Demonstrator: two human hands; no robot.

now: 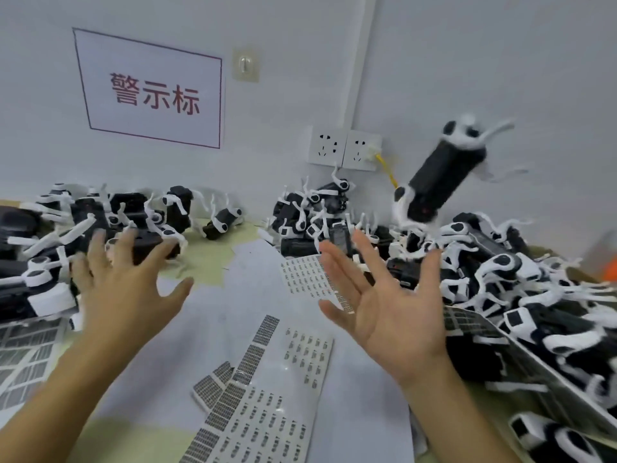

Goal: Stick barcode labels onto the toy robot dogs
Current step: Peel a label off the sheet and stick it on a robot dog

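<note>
The big white wall [467, 61] fills the top of the view, and a white sign [150, 90] with a dark red border and red writing hangs on it at the left. Below is the table [207, 259], with white paper sheets [253, 272] spread over its middle. A big heap of black and white toy robot dogs [534, 295] lies on the right side, a second pile of dogs [50, 235] lies on the left, and a small pile [310, 212] sits at the back by the wall. The left hand [123, 279] reaches toward the left pile with its fingers spread wide, and it holds nothing; the fingertips are just beside a black dog there. The right hand [390, 305] is up over the table, palm showing, fingers wide apart, and it holds nothing too. One blurry toy dog [440, 175] is up in the air above the right heap, touching neither hand. A sheet of barcode labels [263, 412] lies flat near the front, between the two arms, and another label sheet [305, 275] lies farther back, partly behind the right hand. Two white wall sockets [344, 150] sit side by side low on the wall, and a thin yellow cable [387, 172] comes out of the right one. A small clear hook [245, 65] is stuck on the wall next to the sign.
</note>
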